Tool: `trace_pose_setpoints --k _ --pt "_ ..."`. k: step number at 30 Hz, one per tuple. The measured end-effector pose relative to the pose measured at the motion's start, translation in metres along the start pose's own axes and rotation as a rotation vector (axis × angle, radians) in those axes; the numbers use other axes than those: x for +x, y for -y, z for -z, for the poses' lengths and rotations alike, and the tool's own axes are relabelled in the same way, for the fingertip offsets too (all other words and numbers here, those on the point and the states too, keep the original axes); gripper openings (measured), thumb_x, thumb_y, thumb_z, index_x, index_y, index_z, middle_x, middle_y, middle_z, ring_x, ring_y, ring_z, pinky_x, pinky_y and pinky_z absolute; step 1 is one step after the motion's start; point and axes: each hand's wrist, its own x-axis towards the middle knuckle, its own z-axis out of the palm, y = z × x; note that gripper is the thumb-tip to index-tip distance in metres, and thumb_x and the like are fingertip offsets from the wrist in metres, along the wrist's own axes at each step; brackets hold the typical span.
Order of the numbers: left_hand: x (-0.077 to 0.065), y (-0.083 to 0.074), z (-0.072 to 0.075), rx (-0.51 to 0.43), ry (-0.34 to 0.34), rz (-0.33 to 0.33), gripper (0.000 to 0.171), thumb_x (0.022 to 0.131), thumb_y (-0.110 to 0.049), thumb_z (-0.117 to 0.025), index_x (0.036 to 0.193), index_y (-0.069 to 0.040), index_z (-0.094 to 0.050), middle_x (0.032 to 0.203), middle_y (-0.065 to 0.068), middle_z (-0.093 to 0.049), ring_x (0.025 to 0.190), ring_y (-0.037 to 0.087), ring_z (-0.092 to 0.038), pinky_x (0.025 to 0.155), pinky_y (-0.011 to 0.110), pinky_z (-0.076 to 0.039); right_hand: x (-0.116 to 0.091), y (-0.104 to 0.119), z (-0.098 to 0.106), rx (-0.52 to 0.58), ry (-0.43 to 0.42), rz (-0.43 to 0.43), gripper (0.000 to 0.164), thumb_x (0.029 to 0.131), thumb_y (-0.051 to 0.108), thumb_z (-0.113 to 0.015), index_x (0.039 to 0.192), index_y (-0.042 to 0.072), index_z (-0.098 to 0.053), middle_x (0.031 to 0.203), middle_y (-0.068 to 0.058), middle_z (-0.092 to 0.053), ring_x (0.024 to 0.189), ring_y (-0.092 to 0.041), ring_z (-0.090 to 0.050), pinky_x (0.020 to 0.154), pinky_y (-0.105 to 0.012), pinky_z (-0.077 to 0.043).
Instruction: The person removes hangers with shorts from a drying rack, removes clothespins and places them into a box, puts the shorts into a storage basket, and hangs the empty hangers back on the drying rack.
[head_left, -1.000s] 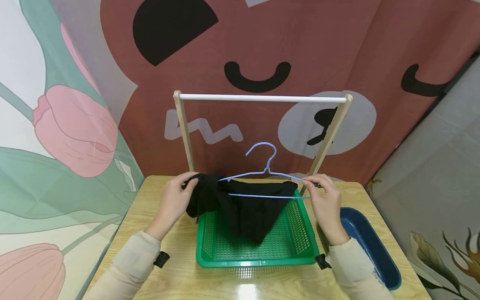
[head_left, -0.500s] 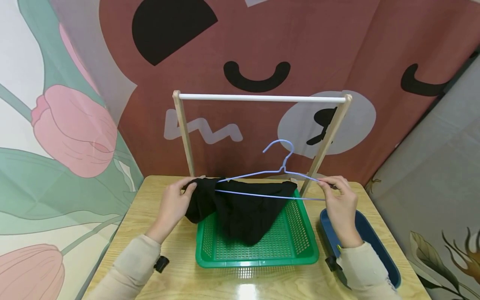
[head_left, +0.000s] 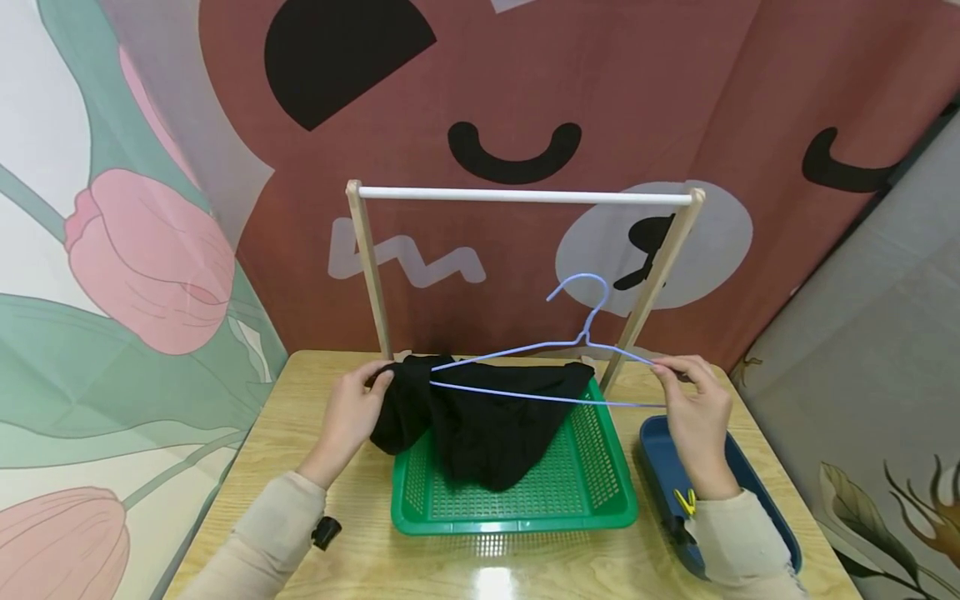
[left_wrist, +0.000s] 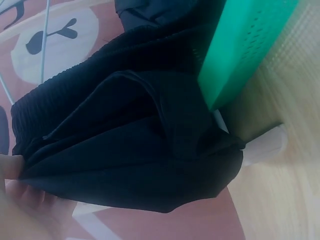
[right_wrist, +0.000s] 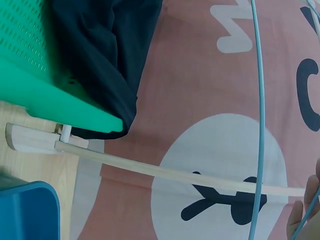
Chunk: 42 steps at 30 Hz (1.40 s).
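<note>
Black shorts (head_left: 487,442) with a gathered elastic waistband hang partly over the green basket (head_left: 517,528). At the waistband's left end, my left hand (head_left: 345,421) pinches the fabric between thumb and fingers. The left wrist view shows the waistband (left_wrist: 55,107) and the loose folds below it. My right hand (head_left: 697,417) pinches the right end of a light blue hanger (head_left: 587,335), hook upward. The hanger's left end disappears into the black fabric near my left hand, while its bottom bar crosses in front of the shorts. The right wrist view shows a hanger bar (right_wrist: 260,100) close up.
Behind the basket stands a wooden rack with a white rod (head_left: 525,196). A dark blue tray (head_left: 656,467) lies under my right forearm, with a yellow clothes peg (head_left: 686,502) in it. A patterned curtain (head_left: 510,267) hangs behind the table.
My right hand has moved right, carrying the hanger with it and tilting it slightly. The left hand and the shorts have barely moved. The yellow peg has come into view.
</note>
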Motion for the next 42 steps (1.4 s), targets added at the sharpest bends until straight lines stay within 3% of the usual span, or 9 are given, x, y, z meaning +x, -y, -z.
trace_pose_setpoints --k 11,17,27,35,42 --pt "0.0 0.011 -0.011 0.021 0.019 0.034 0.023 0.1 -0.013 -0.06 0.116 -0.003 -0.072 0.11 0.018 -0.07 0.101 0.033 -0.065 0.087 0.049 -0.05 0.002 -0.001 0.008 0.009 -0.042 -0.007 0.008 0.086 -0.008 -0.072 0.092 -0.006 -0.075 0.083 -0.001 -0.067 0.079 0.001 -0.056 0.074 -0.016 -0.041" --pt "-0.009 0.015 -0.028 0.013 0.093 0.044 0.024 0.1 -0.014 -0.059 0.119 -0.004 -0.071 0.117 0.016 -0.069 0.108 0.034 -0.063 0.092 0.051 -0.048 0.001 0.0 0.004 0.009 -0.066 -0.024 0.011 0.083 -0.012 -0.072 0.091 -0.006 -0.075 0.082 -0.003 -0.067 0.08 0.003 -0.055 0.074 -0.016 -0.041" --pt "-0.026 0.017 -0.057 0.03 0.196 0.031 0.02 0.099 -0.014 -0.062 0.115 -0.009 -0.073 0.114 0.009 -0.071 0.108 0.031 -0.065 0.092 0.05 -0.05 -0.001 0.033 -0.001 0.043 -0.058 0.006 0.007 0.083 -0.018 -0.069 0.089 -0.014 -0.071 0.081 -0.016 -0.066 0.079 0.004 -0.055 0.073 -0.013 -0.041" --pt "-0.041 0.02 -0.075 0.1 0.356 0.019 0.021 0.098 -0.015 -0.062 0.115 -0.009 -0.073 0.113 0.009 -0.071 0.082 0.018 -0.065 0.072 0.04 -0.052 -0.008 0.023 -0.005 0.043 -0.046 -0.02 0.009 0.083 -0.017 -0.069 0.09 -0.012 -0.072 0.084 -0.019 -0.067 0.08 0.004 -0.056 0.073 -0.013 -0.042" --pt "-0.05 0.023 -0.081 0.138 0.459 -0.035 0.017 0.096 -0.014 -0.065 0.11 -0.011 -0.075 0.107 0.006 -0.072 0.08 0.017 -0.065 0.073 0.04 -0.052 -0.014 -0.001 -0.01 0.026 -0.053 -0.036 0.012 0.082 -0.019 -0.07 0.09 -0.011 -0.073 0.083 -0.016 -0.067 0.08 0.005 -0.054 0.074 -0.013 -0.041"
